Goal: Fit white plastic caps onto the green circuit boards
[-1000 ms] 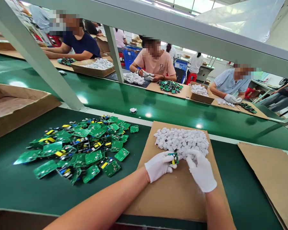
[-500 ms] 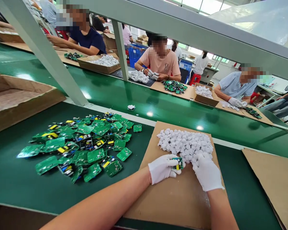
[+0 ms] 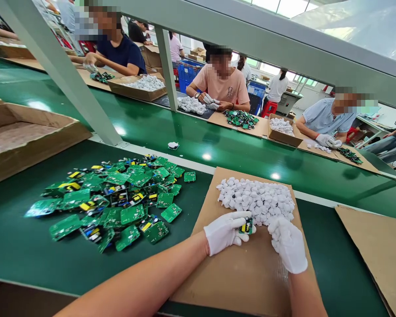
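Partly green, partly yellow — circuit board (image 3: 246, 226).

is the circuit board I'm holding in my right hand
No, your white-gloved left hand is holding the green circuit board.

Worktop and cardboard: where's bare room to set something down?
Free: cardboard between left forearm and right forearm; worktop between left forearm and circuit boards; strip between cardboard and rightmost sheet. Crowded: under those boards, and cardboard's far end, under white pieces.

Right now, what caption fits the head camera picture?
Gloved left hand holds a circuit board; right hand beside piled white pieces.
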A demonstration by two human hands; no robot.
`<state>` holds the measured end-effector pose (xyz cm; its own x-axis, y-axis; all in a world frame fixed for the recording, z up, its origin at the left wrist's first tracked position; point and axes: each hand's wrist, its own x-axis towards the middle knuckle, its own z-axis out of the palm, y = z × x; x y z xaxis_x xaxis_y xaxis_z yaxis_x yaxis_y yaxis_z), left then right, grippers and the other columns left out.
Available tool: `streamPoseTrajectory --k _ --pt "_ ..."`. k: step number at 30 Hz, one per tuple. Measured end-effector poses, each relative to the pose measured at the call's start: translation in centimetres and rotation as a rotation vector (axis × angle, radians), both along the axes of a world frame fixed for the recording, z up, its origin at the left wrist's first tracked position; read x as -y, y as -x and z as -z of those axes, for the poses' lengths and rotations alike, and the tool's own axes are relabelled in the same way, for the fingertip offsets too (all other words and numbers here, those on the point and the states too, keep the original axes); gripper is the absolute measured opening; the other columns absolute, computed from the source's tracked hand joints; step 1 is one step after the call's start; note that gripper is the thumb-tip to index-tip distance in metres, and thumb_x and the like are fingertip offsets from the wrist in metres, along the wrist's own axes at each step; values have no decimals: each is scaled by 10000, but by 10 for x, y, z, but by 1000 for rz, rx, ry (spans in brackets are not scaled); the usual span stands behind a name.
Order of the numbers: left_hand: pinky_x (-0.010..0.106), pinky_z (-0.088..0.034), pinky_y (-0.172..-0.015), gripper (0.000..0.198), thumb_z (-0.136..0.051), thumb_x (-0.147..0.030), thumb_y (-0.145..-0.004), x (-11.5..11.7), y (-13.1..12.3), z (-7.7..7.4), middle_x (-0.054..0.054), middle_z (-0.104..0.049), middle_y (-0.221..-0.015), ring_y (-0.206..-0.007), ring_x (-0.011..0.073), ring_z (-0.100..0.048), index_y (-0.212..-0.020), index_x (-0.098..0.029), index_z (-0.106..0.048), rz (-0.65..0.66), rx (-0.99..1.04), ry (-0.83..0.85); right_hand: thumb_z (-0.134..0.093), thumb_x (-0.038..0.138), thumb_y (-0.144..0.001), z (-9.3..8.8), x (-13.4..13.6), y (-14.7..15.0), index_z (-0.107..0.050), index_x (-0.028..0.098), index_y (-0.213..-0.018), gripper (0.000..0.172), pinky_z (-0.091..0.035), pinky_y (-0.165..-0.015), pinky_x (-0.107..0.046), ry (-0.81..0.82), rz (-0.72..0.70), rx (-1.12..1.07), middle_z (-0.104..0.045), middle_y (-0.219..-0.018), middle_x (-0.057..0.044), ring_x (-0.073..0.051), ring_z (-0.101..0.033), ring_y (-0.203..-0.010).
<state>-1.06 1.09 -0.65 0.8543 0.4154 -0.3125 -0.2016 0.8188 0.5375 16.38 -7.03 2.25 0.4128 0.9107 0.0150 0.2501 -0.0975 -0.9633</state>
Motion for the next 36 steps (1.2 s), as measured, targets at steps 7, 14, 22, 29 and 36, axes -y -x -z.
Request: streamPoseTrajectory --k 7,14,22,29,36 --pt "168 -382 -420 397 -617 -281 -754 0 0 5 132 -641 -982 -533 86 -588 -1122 -163 -526 -39 7 -41 -513 573 -769 3 -4 12 -565 203 -855 384 -201 -327 -193 -48 -95 -233 -484 -549 43 -56 -322 -359" --pt "161 -367 -389 377 -659 -303 -712 0 -2 5 104 -645 -932 -500 79 -580 -1035 -153 -536 -108 -3 -48 -397 532 -852 7 1 10 -620 159 -828 436 -254 -301 -184 87 -126 -27 -418 -402 54 -70 -337 -327" --pt "168 -377 -379 391 -683 -336 -678 -2 0 -3 96 -642 -900 -529 113 -609 -953 -167 -462 -118 -84 -136 -655 392 -712 18 -4 14 -603 195 -864 254 -445 -459 -232 -52 -82 -120 -586 -608 4 -141 -567 -558" --pt "141 -246 -363 463 -704 -237 -662 -3 7 -15 63 -623 -899 -465 23 -476 -1061 -178 -476 -169 -65 -162 -504 498 -807 16 0 11 -640 167 -785 358 -282 -276 -171 33 -49 -157 -505 -505 25 -68 -421 -346" --pt "183 -428 -563 307 -713 -249 -663 -6 11 -21 67 -595 -923 -763 120 -597 -888 -144 -532 -176 -33 -143 -604 423 -770 11 -6 17 -590 174 -1047 372 -502 -525 -276 -27 -122 -202 -630 -701 -23 -133 -578 -552"
